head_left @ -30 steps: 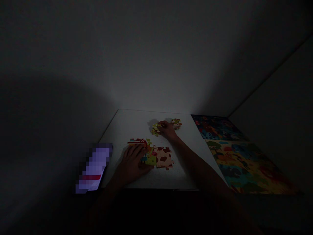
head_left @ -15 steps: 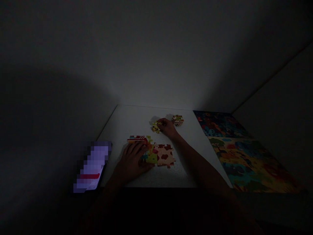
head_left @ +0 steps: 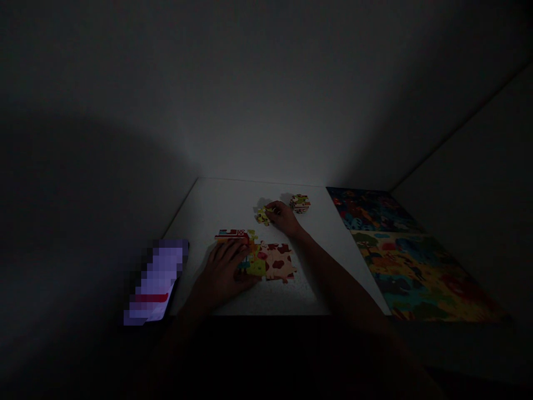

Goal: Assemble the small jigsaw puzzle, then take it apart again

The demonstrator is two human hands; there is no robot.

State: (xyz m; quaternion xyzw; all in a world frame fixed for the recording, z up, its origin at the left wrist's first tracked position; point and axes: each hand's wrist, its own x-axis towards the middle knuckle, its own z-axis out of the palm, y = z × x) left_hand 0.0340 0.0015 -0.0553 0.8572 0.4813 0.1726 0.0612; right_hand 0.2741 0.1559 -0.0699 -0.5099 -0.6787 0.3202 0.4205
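My left hand (head_left: 220, 272) lies flat with its fingers stretched over the left part of several joined puzzle pieces (head_left: 280, 262). The uncovered part shows a brown-spotted cow and a red barn roof; my fingers hide some of the picture. Further back on the white table (head_left: 233, 205), my right hand (head_left: 285, 218) pinches a yellow-green puzzle piece (head_left: 262, 215). In this dim light I cannot tell whether a second piece lies beneath it. Just right of that hand stands a stack of puzzle pieces (head_left: 300, 204), apart from the fingers.
A phone (head_left: 160, 278) with a lit, blurred screen rests at the table's left side. On the right lie a dark blue picture puzzle (head_left: 375, 210) and a yellow-green animal picture puzzle (head_left: 420, 272). A pale wall (head_left: 262, 122) rises behind the table.
The whole view has shifted slightly. My right fingers have moved a little on the yellow-green puzzle piece; my left hand stays on the joined pieces.
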